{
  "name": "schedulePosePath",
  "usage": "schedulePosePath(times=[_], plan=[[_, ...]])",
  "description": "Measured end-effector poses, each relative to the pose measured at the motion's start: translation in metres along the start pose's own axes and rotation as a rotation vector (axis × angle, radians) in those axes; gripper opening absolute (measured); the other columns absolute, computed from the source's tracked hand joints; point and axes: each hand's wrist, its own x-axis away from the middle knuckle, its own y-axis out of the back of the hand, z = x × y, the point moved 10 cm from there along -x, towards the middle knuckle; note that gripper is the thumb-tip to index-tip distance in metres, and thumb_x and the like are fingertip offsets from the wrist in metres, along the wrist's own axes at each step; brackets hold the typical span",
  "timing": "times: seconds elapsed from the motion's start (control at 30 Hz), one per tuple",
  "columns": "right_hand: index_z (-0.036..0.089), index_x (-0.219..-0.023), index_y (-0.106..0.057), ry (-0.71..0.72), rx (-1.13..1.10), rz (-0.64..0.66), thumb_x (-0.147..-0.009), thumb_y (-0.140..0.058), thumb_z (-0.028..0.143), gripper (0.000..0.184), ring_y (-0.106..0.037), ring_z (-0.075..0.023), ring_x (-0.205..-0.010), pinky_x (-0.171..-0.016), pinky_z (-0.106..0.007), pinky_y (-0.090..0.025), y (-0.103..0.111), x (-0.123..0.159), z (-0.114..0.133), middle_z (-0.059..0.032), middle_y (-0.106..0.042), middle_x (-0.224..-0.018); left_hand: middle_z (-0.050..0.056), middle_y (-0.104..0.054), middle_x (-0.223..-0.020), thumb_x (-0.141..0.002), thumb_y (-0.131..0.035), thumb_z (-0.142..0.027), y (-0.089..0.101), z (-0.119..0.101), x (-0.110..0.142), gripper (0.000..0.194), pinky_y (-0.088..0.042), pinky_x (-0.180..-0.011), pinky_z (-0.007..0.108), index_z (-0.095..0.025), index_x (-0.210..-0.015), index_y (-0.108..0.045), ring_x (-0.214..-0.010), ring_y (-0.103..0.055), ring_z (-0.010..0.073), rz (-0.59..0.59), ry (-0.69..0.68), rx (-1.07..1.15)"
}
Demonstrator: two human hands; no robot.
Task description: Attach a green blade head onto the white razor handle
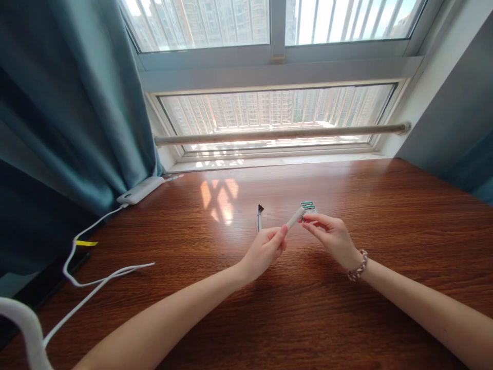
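My left hand [266, 249] is closed round a slim white tube-shaped handle [295, 218], which slants up and to the right. Close to the handle's far end, the thumb and fingers of my right hand [330, 237] pinch together. A small dark bit shows at these fingertips, too small to name. Just beyond the right hand lie green-and-dark batteries [307, 205], seemingly in a clear pack partly hidden by the fingers. Behind my left hand a thin light-coloured stick with a dark tufted tip, like a small brush [259, 217], rests on the table, its lower end hidden.
The brown wooden table [208, 313] reaches to the window sill. At the left are a white power strip [140, 190], a looping white cable [90, 282] and a yellow tag [87, 243]. A blue curtain [77, 92] hangs there. A rail [269, 135] crosses the window.
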Motion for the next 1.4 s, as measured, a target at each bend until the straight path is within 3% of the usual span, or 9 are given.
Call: schedulePosePath(times=[0.1,0.5,0.9,1.2,1.4], plan=[[0.020,-0.090,-0.064,0.039,-0.005,-0.016,-0.077,-0.058,0.029,0.018,-0.061,-0.0167,-0.073,-0.067,-0.030,-0.051,0.003,-0.001,0.003,-0.0049,-0.066,-0.089,-0.005,-0.033,-0.042,-0.081,-0.036,-0.053,-0.004,0.000,0.001,0.048,-0.019,-0.042,0.022,-0.016,-0.051,-0.038,-0.041,-0.027,0.0057,0.028,0.008,-0.080],[0.019,-0.090,-0.062,0.031,-0.037,0.030,-0.079,-0.055,0.030,0.017,-0.062,-0.0189,-0.080,-0.073,-0.033,-0.050,0.000,0.001,0.003,-0.0059,-0.066,-0.088,-0.005,-0.031,-0.042,-0.079,-0.034,-0.057,0.007,-0.003,0.000,0.050,-0.018,-0.042,0.022,-0.016,-0.050,-0.037,-0.041,-0.026,0.0062,-0.070,0.006,-0.074],[0.018,-0.086,-0.063,0.027,-0.017,0.029,-0.077,-0.057,0.033,0.019,-0.061,-0.0172,-0.070,-0.066,-0.030,-0.051,-0.002,0.000,0.007,-0.0062,-0.067,-0.083,-0.005,-0.030,-0.041,-0.078,-0.033,-0.059,0.010,0.002,-0.002,0.051,-0.018,-0.041,0.022,-0.017,-0.050,-0.037,-0.039,-0.026,0.0064,-0.097,0.024,-0.078],[0.018,-0.088,-0.063,-0.004,-0.036,0.022,-0.077,-0.057,0.034,0.021,-0.062,-0.0179,-0.071,-0.066,-0.031,-0.051,-0.002,0.000,-0.001,-0.0069,-0.067,-0.084,-0.005,-0.031,-0.040,-0.080,-0.035,-0.056,0.010,0.005,-0.003,0.050,-0.017,-0.040,0.022,-0.016,-0.050,-0.038,-0.038,-0.026,0.0058,-0.088,0.026,-0.077],[0.018,-0.088,-0.064,-0.009,-0.023,0.013,-0.076,-0.058,0.034,0.021,-0.063,-0.0185,-0.072,-0.067,-0.032,-0.051,-0.001,0.001,-0.003,-0.0067,-0.067,-0.083,-0.007,-0.024,-0.037,-0.080,-0.034,-0.057,-0.003,0.013,-0.001,0.050,-0.013,-0.036,0.022,-0.017,-0.049,-0.034,-0.033,-0.020,0.0044,0.020,0.111,0.040]])
